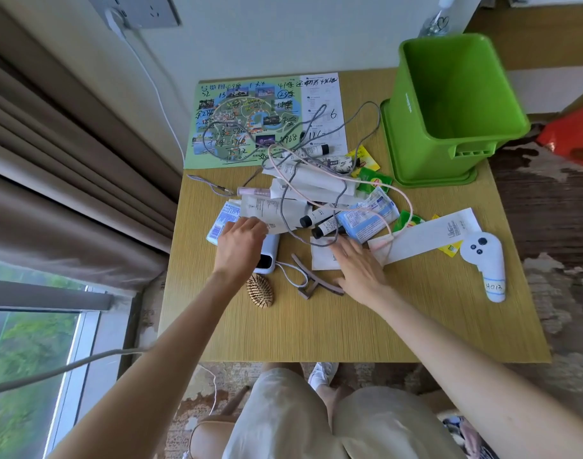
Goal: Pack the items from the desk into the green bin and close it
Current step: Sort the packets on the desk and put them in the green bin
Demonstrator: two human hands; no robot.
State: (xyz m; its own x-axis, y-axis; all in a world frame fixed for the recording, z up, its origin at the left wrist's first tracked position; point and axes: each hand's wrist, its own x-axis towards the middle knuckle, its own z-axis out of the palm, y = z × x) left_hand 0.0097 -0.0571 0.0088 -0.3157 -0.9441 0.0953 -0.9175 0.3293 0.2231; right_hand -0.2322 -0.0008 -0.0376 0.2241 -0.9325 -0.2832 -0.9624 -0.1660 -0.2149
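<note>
Both your hands rest on the pile (316,193) left of the empty green bin (412,127): right hand (358,265) fingers flat, left hand (240,241) curled, grip unclear. Packing looks unstarted; next, lift a handful across.

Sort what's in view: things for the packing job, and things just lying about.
Job: green bin, tubes, cables, tissue packs, power bank, hairbrush, hair clip.
Lying about: curtain, wall socket, red bag, bottle.

We find bare desk (349,326) along the near edge; tangled cables (300,152) and tubes (316,183) crowd the middle, lying between us and the open green bin (412,134).
</note>
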